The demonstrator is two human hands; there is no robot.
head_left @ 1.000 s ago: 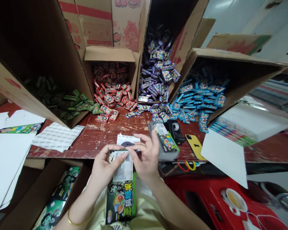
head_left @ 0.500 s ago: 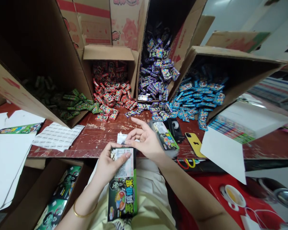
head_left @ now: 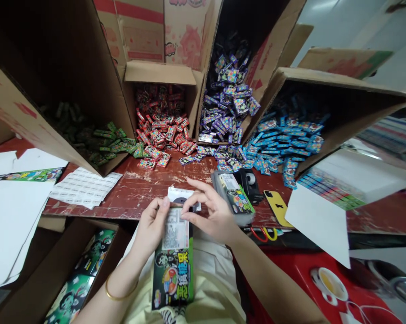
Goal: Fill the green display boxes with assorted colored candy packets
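Note:
A flat black and green candy box (head_left: 171, 281) with a white printed label stands upright against my lap, below the table edge. My left hand (head_left: 153, 227) grips its upper left side, the thumb near the top edge. My right hand (head_left: 212, 213) is at the upper right corner, with thumb and forefinger pinched together over the label's top; what lies between them is too small to make out. Just behind the box's top, a white paper slip (head_left: 174, 192) lies on the table, with a dark rounded shape showing in front of it.
Open cartons hold green (head_left: 103, 146), red (head_left: 162, 132), purple (head_left: 223, 119) and blue (head_left: 280, 139) candy packets. To the right are wrapped candy boxes (head_left: 236, 195), a black tape dispenser (head_left: 252, 191), a yellow phone (head_left: 277, 208) and scissors (head_left: 264, 233). Sticker sheets (head_left: 84, 186) lie left.
My right hand has come down from above the box's top edge onto the label's upper part. My left thumb has moved from the label up to the top edge.

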